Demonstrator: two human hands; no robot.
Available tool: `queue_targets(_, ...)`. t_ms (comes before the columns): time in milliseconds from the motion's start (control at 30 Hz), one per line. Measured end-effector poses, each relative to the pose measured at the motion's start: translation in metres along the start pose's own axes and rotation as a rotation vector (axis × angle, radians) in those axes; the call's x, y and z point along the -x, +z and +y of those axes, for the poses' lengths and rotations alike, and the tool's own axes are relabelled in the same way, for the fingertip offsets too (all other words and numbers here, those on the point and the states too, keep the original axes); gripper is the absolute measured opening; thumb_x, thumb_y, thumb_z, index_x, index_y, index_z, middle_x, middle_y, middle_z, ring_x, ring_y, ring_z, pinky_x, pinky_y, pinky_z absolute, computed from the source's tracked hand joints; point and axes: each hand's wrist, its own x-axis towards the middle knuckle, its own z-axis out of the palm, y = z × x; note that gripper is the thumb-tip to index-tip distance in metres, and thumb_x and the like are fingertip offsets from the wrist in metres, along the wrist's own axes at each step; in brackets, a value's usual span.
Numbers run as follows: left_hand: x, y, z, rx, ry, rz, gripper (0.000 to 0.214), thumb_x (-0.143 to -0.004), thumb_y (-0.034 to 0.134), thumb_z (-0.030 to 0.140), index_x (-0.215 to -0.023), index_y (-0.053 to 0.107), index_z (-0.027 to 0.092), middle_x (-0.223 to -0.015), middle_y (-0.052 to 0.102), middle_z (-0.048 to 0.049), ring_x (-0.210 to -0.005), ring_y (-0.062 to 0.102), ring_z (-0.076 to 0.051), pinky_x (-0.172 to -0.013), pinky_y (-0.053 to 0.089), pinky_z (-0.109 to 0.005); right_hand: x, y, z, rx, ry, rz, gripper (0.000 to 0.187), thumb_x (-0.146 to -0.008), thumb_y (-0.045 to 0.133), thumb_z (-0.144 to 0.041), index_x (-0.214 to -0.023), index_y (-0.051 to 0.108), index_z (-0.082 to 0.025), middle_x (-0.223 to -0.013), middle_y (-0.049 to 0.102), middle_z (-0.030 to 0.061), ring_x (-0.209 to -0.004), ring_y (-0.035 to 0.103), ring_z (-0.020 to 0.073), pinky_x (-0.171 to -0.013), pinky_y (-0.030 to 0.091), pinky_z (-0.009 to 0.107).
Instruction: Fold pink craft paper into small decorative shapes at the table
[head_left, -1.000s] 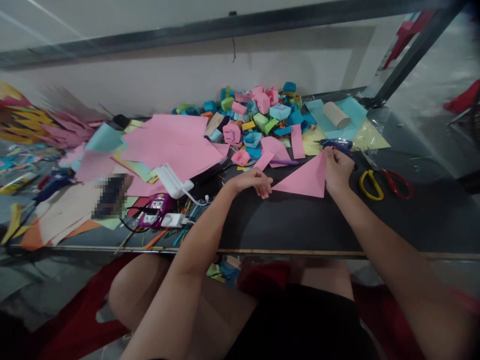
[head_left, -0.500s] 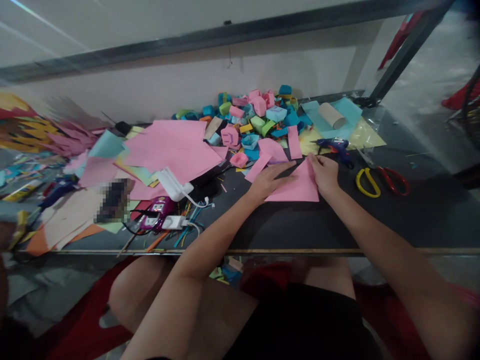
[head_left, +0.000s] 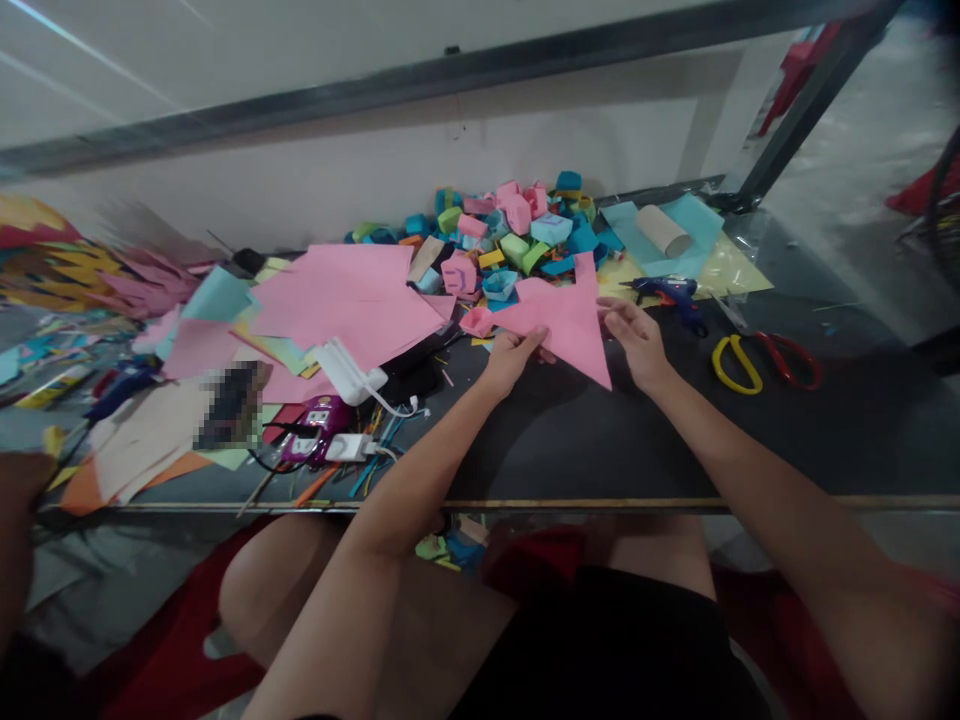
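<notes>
A pink sheet of paper (head_left: 574, 335), folded to a pointed shape, is lifted a little above the dark tabletop. My left hand (head_left: 517, 360) pinches its lower left edge, thumb on top and fingers partly beneath. At the paper's right edge, the curled fingertips of my right hand (head_left: 636, 338) meet it in a light pinch. Behind the sheet stands a pink paper strip (head_left: 585, 268), partly covered. A small pink paper cup shape (head_left: 476, 321) lies just left of the sheet.
Several folded paper pieces (head_left: 517, 215) are heaped at the back. To the right lie a blue glue gun (head_left: 675, 290), scissors with yellow and red handles (head_left: 736, 365), and a cardboard tube (head_left: 664, 232). Pink sheets (head_left: 352, 300) and a purple power strip (head_left: 319, 420) are left.
The pink sheet has been raised and turned, one point now towards me. My left hand changed from lying flat on it to pinching its edge. My right hand shifted slightly left and down.
</notes>
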Motion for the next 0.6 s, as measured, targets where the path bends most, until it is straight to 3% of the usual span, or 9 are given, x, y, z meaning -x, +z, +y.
queue_targets(100,-0.001,0.0,-0.003,0.004,-0.028,-0.051,0.052,-0.082,0.072,0.061,-0.062,0.067,0.013,-0.057,0.069,-0.0068,-0.05,0.059,-0.011,-0.055,0.049,-0.025,0.007,0.005,-0.007,0.021,0.034,-0.05,0.058,-0.062,0.08,-0.075,-0.084,0.074,-0.021,-0.08,0.071,0.0034,-0.075,0.065,0.0187,-0.069,0.054,0.034)
queue_targets(233,-0.004,-0.001,-0.007,0.044,0.002,0.025,0.041,-0.08,0.078,0.052,-0.067,0.068,0.014,-0.061,0.068,-0.0023,-0.051,0.058,-0.009,-0.054,0.048,-0.023,0.011,0.008,-0.01,0.118,0.025,0.019,0.051,-0.061,0.084,-0.069,-0.064,0.071,-0.02,-0.063,0.062,-0.0001,-0.059,0.053,0.0134,-0.058,0.045,0.03)
queue_targets(600,-0.005,-0.003,-0.002,0.045,-0.019,0.076,0.044,-0.081,0.077,0.054,-0.065,0.064,0.015,-0.064,0.071,-0.0037,-0.051,0.06,-0.008,-0.057,0.051,-0.023,0.013,0.007,-0.01,0.155,-0.004,0.08,0.046,-0.063,0.084,-0.063,-0.06,0.071,-0.02,-0.057,0.059,-0.0013,-0.053,0.045,0.0103,-0.052,0.036,0.028)
